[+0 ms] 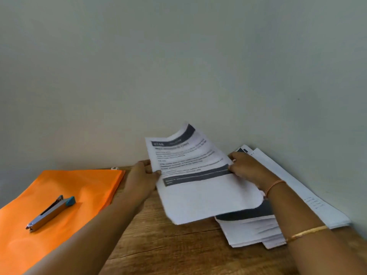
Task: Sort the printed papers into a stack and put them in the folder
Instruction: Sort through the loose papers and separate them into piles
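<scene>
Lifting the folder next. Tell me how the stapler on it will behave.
The stapler lies flat and long on the orange folder, so it probably won't roll. It may slide off if the folder tilts. The thin folder will likely sag under it.

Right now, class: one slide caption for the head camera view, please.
Left hand and right hand hold printed white sheets over a paper pile; metal stapler rests on orange folder.

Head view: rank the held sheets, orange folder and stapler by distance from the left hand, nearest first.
1. Held sheets: pinched by the left hand at their left edge.
2. Orange folder: just left of the hand.
3. Stapler: farther left, lying on the folder.
</scene>
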